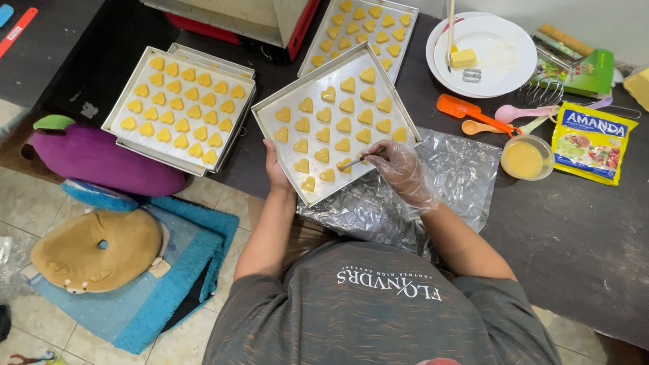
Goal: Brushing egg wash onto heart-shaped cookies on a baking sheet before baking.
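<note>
The person's right hand [400,169], covered in a thin clear plastic glove, pinches a slim brush [362,159] between its fingertips; the brush tip rests on a heart-shaped cookie [345,165] in the row nearest that hand. The left hand [275,170], bare, grips the near edge of the tilted metal baking tray [284,103], thumb over the rim and the other fingers hidden beneath it. The tray lies between the two hands and reaches away from them, set at an angle on the dark table [574,236]. It is shallow, rectangular, dull silver, and its pale floor carries rows of small yellow heart-shaped pieces of dough, smooth and matte.

Under the right forearm lies a crumpled sheet of clear plastic [460,176], shiny and wrinkled. Beyond the right hand, to its outer side, stands a small clear bowl of yellow liquid [525,159], with an orange spatula [466,110] and a pink spoon [514,111] just past it. A white round plate [514,40] holding a yellow block sits farther off.

To the outer side of the left hand rests another tray of hearts [177,105], stacked on further trays. A third filled tray [362,30] lies past the held one, well away from both hands.
</note>
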